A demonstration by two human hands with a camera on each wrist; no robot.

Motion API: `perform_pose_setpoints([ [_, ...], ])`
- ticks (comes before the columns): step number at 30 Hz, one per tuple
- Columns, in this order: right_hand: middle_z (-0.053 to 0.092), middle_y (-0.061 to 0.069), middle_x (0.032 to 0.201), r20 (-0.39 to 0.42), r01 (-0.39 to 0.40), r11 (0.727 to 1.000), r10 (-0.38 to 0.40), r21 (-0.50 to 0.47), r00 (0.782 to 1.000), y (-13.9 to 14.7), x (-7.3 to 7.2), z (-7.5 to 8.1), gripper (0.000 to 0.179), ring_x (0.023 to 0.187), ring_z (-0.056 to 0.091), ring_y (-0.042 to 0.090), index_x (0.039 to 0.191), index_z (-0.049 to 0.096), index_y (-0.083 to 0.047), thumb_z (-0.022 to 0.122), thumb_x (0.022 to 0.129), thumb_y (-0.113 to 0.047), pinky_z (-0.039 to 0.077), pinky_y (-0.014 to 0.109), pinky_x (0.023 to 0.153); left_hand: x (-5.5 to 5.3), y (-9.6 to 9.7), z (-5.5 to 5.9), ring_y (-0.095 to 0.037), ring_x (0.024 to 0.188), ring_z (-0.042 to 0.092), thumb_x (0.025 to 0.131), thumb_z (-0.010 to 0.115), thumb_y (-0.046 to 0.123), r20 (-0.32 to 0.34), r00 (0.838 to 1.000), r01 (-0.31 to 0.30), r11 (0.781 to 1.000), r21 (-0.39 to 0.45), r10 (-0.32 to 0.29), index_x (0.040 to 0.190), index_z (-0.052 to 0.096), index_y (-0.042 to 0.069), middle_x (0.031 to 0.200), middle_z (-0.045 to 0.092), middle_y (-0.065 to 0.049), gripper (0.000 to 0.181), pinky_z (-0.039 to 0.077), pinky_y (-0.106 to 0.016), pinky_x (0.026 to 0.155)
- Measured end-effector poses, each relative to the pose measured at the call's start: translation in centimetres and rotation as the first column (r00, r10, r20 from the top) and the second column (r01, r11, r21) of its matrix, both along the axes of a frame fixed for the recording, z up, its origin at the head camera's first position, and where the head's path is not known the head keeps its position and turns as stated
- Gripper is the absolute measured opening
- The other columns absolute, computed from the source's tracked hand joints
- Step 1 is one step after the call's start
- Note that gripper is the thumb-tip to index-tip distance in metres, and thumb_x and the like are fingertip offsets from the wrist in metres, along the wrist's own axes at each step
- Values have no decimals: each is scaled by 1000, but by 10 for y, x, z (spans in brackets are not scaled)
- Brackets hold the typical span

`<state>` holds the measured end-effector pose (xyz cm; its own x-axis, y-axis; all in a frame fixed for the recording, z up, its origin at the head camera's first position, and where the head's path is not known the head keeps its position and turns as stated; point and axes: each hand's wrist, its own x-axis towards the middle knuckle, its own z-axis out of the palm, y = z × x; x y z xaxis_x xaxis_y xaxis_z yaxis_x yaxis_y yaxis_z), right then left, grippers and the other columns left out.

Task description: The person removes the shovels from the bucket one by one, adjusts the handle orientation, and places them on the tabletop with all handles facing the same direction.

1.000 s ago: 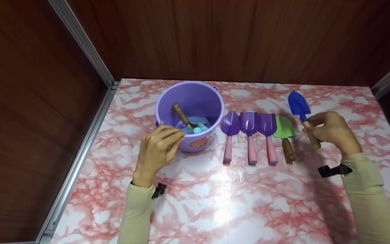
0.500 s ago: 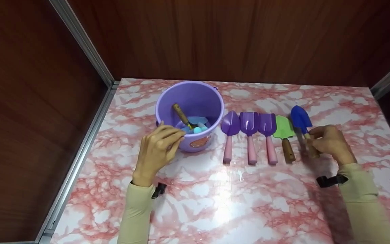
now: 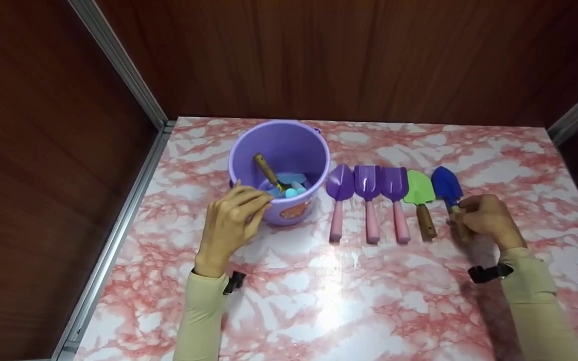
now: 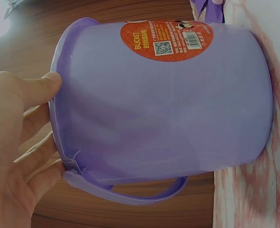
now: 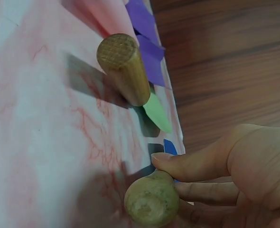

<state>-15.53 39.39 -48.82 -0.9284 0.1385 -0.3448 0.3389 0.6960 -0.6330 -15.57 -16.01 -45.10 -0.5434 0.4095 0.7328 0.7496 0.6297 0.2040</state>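
Your right hand (image 3: 487,220) pinches the blue trowel (image 3: 447,184) by its wooden handle; the blade is just to the right of the green trowel (image 3: 420,186); whether it bears fully on the table (image 3: 369,306) cannot be told. Your left hand (image 3: 231,215) grips the bucket (image 3: 280,133) at its near left rim; the bucket stands upright, so a light hold should suffice. To set the trowel down well, lower it level; match its handle to the green one's slant; seat the blade first — then part thumb and fingers evenly, since the round handle could roll.
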Motion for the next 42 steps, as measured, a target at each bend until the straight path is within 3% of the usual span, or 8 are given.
perform_pose_setpoints([
  [7, 70, 26, 112, -12, -13, 1000, 13, 5, 1000, -2, 2, -4, 58, 78, 67, 16, 137, 55, 18, 75, 98, -20, 57, 29, 65, 0, -2, 0, -20, 104, 75, 100, 77, 20, -4, 1000, -5, 1000, -5, 5, 111, 85, 14, 107, 82, 1, 15, 57, -49, 110],
  [13, 72, 21, 106, 13, 0, 999, 1, -51, 1000, -7, 0, -5, 56, 77, 67, 19, 140, 54, 16, 71, 100, -20, 56, 29, 69, 2, -2, 1, -22, 104, 76, 99, 78, 20, 4, 1000, -4, 1000, 6, 4, 112, 85, 13, 107, 82, -2, 16, 56, -49, 111],
  [24, 66, 31, 127, -24, 7, 1000, -7, 24, 1000, -9, 0, -10, 58, 96, 68, 25, 139, 59, 13, 74, 99, -26, 57, 27, 70, 1, -2, 2, -22, 103, 76, 99, 78, 19, 14, 1000, 2, 1000, 10, -2, 112, 85, 12, 107, 82, -3, 16, 57, -47, 110],
  [29, 72, 26, 116, -26, -15, 1000, 15, 5, 1000, -7, -1, -8, 55, 90, 69, 21, 136, 61, 13, 69, 103, -30, 57, 26, 72, 1, -3, 3, -22, 103, 76, 99, 78, 20, 11, 1000, -2, 1000, 8, 2, 112, 85, 13, 107, 82, -3, 16, 56, -48, 111],
  [32, 73, 26, 114, -36, -37, 999, 38, 27, 999, -5, -2, -5, 55, 95, 70, 27, 135, 62, 12, 67, 104, -33, 53, 26, 75, -1, -2, 3, -22, 104, 76, 100, 78, 20, 11, 1000, 0, 1000, 10, -1, 112, 85, 13, 106, 82, -2, 16, 56, -48, 112],
  [34, 71, 29, 120, -48, -47, 997, 50, 68, 998, -5, -3, -2, 57, 104, 68, 34, 135, 63, 12, 68, 103, -35, 52, 29, 78, -2, -1, 2, -22, 103, 76, 100, 78, 20, 10, 1000, 2, 1000, 10, -2, 111, 85, 13, 106, 82, -2, 15, 57, -47, 111],
  [37, 65, 34, 131, -63, -61, 992, 68, 109, 996, -8, -7, 6, 58, 116, 63, 43, 137, 63, 12, 67, 103, -35, 55, 43, 86, -1, -1, 1, -22, 102, 76, 99, 78, 19, 4, 1000, 5, 1000, 14, -5, 110, 85, 12, 105, 82, -2, 15, 58, -47, 108],
  [42, 59, 37, 140, -44, -67, 992, 72, 104, 996, -17, -18, 22, 62, 128, 56, 50, 142, 57, 12, 66, 104, -37, 48, 66, 106, 0, 0, 0, -22, 103, 76, 99, 79, 19, 3, 1000, 5, 1000, 9, -5, 111, 85, 12, 106, 82, -3, 15, 57, -49, 110],
])
